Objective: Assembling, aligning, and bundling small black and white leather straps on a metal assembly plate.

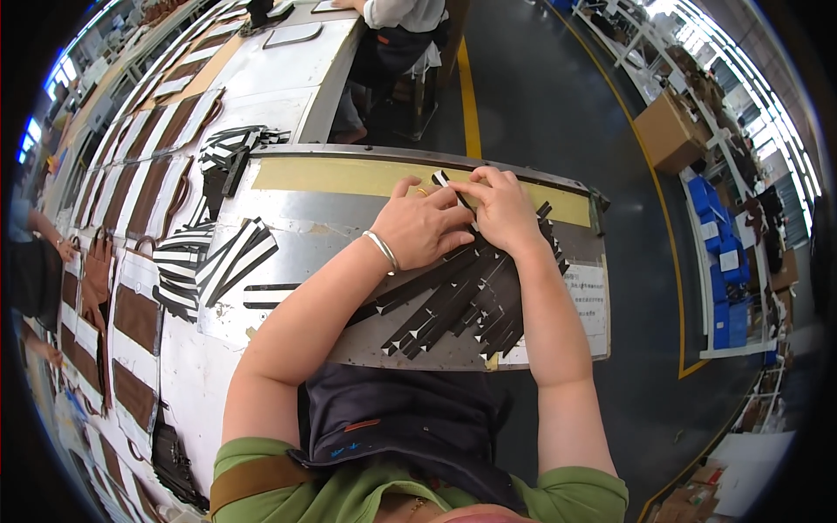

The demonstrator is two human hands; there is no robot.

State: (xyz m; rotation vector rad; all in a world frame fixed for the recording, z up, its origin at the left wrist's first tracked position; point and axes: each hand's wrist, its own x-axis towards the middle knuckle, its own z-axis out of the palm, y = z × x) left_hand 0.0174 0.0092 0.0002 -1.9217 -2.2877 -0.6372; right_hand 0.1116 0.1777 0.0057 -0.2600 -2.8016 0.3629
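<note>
Forearms [554, 322] angle inward over a metal board [331, 205]; left hand [417, 227] palm down, fingers bent, right hand [506, 213] with fingers bunched, both at a black-and-white strip [439, 179] near the far edge; whether either pinches it, I cannot tell

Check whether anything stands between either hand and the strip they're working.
Nothing visible does: the left hand and right hand are both at the strip. The pile of dark strips lies mostly lower in view, not in between.
</note>
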